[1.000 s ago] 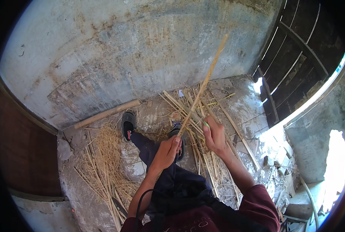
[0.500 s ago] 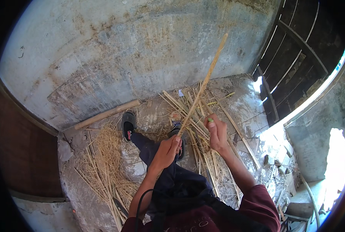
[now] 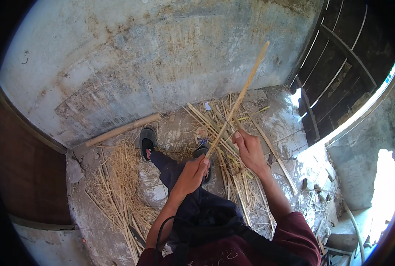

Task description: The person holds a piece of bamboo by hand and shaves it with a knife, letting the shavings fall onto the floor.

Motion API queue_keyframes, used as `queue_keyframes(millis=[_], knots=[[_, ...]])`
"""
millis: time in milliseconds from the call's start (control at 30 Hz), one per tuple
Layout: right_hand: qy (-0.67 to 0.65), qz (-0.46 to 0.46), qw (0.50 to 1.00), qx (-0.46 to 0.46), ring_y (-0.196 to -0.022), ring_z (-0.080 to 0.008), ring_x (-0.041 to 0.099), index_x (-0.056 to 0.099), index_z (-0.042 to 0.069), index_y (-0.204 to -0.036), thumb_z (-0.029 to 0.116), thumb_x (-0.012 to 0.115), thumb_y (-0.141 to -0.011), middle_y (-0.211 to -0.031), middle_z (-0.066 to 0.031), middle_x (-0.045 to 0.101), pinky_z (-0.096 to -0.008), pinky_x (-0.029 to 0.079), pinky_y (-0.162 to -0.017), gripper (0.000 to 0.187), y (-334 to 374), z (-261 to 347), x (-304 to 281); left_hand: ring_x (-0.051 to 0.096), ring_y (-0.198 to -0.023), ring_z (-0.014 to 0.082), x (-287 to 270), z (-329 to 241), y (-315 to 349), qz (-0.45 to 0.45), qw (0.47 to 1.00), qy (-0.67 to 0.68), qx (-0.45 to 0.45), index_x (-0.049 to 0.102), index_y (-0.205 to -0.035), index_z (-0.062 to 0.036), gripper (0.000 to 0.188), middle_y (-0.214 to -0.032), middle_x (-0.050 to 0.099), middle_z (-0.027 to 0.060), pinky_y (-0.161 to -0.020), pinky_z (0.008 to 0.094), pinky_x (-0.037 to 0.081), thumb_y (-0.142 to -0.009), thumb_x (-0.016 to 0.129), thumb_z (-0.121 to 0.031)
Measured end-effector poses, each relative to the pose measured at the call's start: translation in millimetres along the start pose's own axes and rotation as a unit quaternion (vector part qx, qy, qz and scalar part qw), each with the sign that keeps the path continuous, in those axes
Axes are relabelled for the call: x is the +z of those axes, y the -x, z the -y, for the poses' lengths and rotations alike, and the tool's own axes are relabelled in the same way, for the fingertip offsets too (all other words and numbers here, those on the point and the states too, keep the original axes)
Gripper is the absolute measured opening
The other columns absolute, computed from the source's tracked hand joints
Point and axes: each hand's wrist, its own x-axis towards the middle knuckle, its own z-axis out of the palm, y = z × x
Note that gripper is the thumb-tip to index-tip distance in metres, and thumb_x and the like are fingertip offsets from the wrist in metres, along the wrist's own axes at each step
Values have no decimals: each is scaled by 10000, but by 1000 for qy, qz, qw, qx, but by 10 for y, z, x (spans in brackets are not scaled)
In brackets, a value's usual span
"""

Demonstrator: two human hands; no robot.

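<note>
My left hand (image 3: 190, 175) is wrapped round the lower end of a long pale bamboo strip (image 3: 237, 104). The strip slants up and to the right, its far tip in front of the wall. To the right of the strip, my right hand (image 3: 250, 150) is closed, its thumb pressed toward the curled fingers. What it holds, if anything, is hidden. Below both hands, a loose pile of split bamboo strips (image 3: 226, 170) lies on the floor. My shoes (image 3: 147, 141) show beside it, one partly behind my left hand.
Curly bamboo shavings (image 3: 125, 170) and more thin strips cover the floor at the left. A thick bamboo pole (image 3: 123, 129) lies along the stained wall (image 3: 162, 57). Rubble (image 3: 323, 179) sits at the right, near a dark plank door (image 3: 334, 66).
The bamboo strip's tip has swung slightly right and down. My right hand has shifted a little to the right, and the green bit at its thumb no longer shows.
</note>
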Motion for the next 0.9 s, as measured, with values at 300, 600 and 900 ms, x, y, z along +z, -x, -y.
queue_keyframes(millis=[300, 600, 900], knots=[[14, 99, 986, -130, -722, -479, 681, 590, 20, -1213, 275, 612, -1045, -705, -238, 637, -556, 504, -650, 306, 302, 86, 309, 525, -545, 217, 56, 92, -5, -50, 998, -27, 42, 548, -973, -3, 311, -638, 527, 123, -565, 375, 430, -1126, 563, -273], [68, 80, 993, -53, -695, -517, 644, 645, -10, -1149, 243, 615, -936, -686, -264, 621, -591, 497, -651, 332, 370, 48, 513, 644, -568, 346, 101, 121, 1, -83, 989, -81, 92, 534, -1073, -10, 239, -657, 568, 202, -550, 430, 439, -1084, 638, -225], [30, 36, 999, -25, -736, -491, 677, 649, 7, -1155, 127, 637, -898, -743, -250, 671, -568, 528, -663, 284, 364, -134, 610, 644, -594, 435, 111, 49, -3, -63, 990, -85, 96, 542, -1069, -7, 206, -664, 589, 227, -526, 456, 433, -1084, 631, -193]])
